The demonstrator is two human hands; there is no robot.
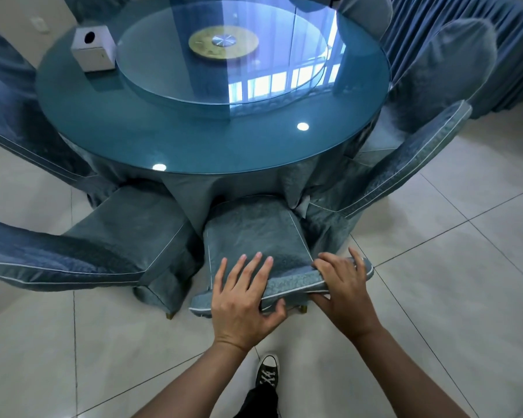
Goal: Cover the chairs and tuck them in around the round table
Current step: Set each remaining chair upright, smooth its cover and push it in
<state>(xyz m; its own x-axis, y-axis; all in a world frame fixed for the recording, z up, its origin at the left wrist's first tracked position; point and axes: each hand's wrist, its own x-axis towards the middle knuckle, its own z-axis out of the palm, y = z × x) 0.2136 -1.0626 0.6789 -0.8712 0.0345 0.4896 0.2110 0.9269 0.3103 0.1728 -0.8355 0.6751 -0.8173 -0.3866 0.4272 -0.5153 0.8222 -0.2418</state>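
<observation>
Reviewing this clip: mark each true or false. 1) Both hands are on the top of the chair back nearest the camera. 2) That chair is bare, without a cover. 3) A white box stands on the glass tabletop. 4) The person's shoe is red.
1) True: the left hand and the right hand both grip the chair back.
2) False: a blue cover is over it.
3) True: the white box stands on the tabletop, near its far left edge.
4) False: the shoe is black with white laces.

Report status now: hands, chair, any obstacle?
Left hand and right hand both grip backrest top of covered chair. Seat partly under round table. Neighbouring chairs close either side, nothing blocking.
</observation>
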